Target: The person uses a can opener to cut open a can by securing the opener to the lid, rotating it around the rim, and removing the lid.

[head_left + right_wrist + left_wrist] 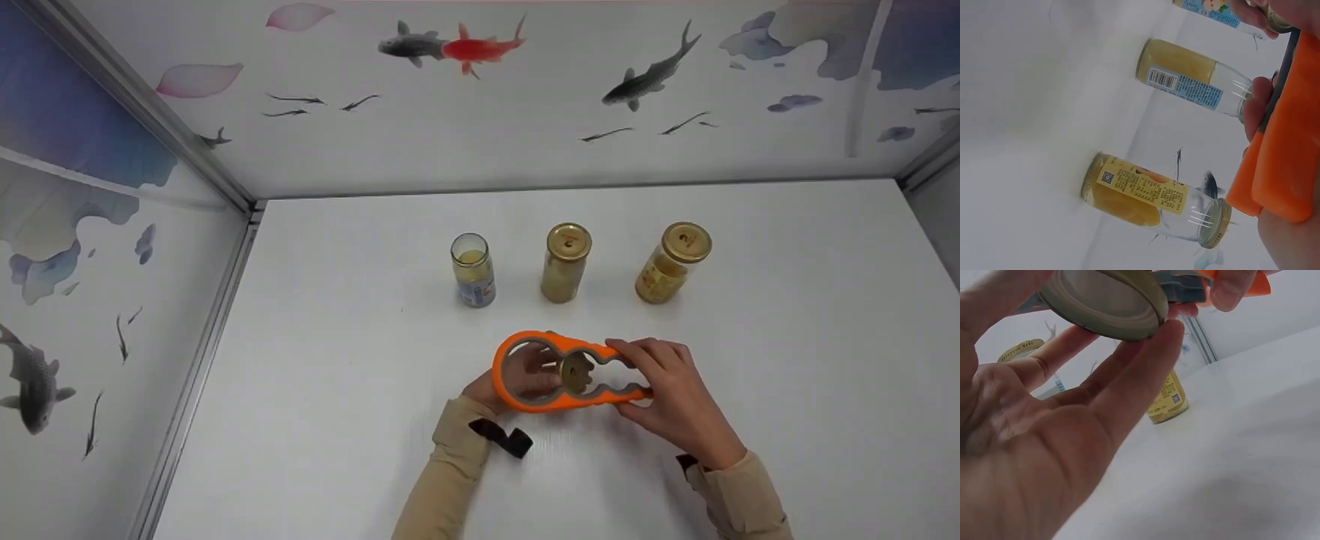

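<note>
Label codes visible; fine print illegible.
From here, the right jar bears a yellow label with QR code and a "2"-like mark on its gold lid; the middle jar, a blue label with barcode.

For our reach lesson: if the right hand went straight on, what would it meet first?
Past the orange opener it grips, the right hand would probably meet the gold lid in the left hand, though depth is unclear.

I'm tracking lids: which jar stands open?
In the head view, the leftmost jar: its mouth is bare, while the middle jar and right jar wear gold lids.
</note>
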Demonstrator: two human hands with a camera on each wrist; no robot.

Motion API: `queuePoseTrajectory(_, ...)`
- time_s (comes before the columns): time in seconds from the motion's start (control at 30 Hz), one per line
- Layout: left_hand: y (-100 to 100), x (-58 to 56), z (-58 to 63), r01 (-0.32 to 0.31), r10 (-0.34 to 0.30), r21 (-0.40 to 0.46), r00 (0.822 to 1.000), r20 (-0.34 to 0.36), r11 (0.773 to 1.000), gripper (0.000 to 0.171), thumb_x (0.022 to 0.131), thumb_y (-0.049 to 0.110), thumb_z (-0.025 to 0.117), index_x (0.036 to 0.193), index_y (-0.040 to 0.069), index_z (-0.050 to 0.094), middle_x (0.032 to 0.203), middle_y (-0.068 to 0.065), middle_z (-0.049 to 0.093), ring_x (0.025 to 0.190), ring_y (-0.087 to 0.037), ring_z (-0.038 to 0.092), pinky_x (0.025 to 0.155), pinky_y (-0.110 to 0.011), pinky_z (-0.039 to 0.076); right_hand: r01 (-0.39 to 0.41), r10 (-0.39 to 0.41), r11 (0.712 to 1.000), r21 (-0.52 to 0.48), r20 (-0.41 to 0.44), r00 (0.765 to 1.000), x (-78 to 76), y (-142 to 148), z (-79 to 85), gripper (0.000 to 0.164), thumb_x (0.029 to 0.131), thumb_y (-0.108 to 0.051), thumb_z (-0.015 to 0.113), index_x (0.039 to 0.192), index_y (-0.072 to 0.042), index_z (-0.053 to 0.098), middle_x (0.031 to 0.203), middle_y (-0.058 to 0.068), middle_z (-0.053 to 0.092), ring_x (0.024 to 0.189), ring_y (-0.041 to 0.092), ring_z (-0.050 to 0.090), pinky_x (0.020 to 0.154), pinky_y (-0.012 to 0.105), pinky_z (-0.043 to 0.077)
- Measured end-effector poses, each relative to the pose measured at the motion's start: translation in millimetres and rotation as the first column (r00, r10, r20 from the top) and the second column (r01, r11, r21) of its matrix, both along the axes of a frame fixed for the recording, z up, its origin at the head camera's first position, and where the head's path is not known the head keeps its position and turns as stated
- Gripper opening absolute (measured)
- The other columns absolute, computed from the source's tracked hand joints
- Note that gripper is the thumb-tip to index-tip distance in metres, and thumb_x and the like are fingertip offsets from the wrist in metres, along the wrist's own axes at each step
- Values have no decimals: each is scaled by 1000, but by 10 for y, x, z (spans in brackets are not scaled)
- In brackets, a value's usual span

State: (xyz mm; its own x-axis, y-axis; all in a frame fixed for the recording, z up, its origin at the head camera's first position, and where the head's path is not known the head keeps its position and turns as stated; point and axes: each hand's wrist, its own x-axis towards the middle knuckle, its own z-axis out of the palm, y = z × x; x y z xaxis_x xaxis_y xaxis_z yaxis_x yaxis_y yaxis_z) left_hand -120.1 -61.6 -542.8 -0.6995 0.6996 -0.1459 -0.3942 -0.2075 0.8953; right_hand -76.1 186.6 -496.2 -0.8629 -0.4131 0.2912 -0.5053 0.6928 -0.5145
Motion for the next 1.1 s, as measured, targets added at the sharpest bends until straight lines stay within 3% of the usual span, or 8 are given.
queuePoseTrajectory(0.1,19,-5,27,9,-7,67,1000,-24,998,58,85,23,76,131,-2,52,127,-22,58,117,-32,57,98,-43,44,21,-21,1000,-4,24,1000,27,20,1,81,58,-6,92,131,-10,58,107,3,59,101,21,49,88,41,34)
queuePoseTrajectory(0.23,7,-21,55,16,-9,92,998,-70,996,50,85,17,76,128,2,57,124,-29,57,114,-33,59,97,-44,45,52,-52,999,2,35,998,48,59,8,80,57,-4,92,129,-9,58,106,4,60,98,21,51,88,42,34)
queuePoseTrajectory(0.37,-50,-71,30,23,-22,3,987,-160,1000,50,86,9,72,133,8,53,126,-30,55,114,-28,58,96,-41,46,77,-77,997,11,25,997,49,115,20,80,55,-3,92,128,-7,59,105,5,60,94,20,54,88,42,34)
queuePoseTrajectory(0.5,-112,-130,-10,21,-51,-135,973,-224,991,50,89,7,68,135,2,50,124,-21,59,112,-23,58,95,-37,45,102,-102,995,18,8,995,44,171,39,80,55,-2,92,127,-7,59,103,5,60,93,22,53,87,42,33)
queuePoseTrajectory(0.6,-155,-154,-1,21,-60,-193,978,-201,981,49,88,8,67,134,1,52,121,-16,61,111,-21,59,96,-34,43,117,-117,993,19,-10,993,41,208,52,80,53,-1,92,126,-6,59,102,6,59,93,23,53,86,42,33)
queuePoseTrajectory(0.83,-240,-182,70,55,-66,-100,992,-109,993,53,84,-6,69,133,-4,47,134,-22,50,124,-33,50,98,-39,44,143,-142,990,19,-43,989,41,281,56,80,51,1,92,124,-5,60,101,7,61,92,24,56,85,42,32)
queuePoseTrajectory(0.97,-308,-198,112,57,-73,-113,988,-138,992,55,85,-5,69,134,-6,45,134,-21,49,122,-35,51,101,-39,42,156,-156,988,9,-46,987,51,326,58,80,51,2,92,124,-5,60,100,8,62,91,24,57,86,43,32)
queuePoseTrajectory(1.1,-385,-222,155,26,-60,-183,981,-183,983,51,86,2,71,133,3,50,129,-11,54,118,-26,54,100,-38,42,178,-178,984,6,-38,983,63,368,63,80,51,3,92,124,-5,60,99,8,62,90,25,57,86,45,32)
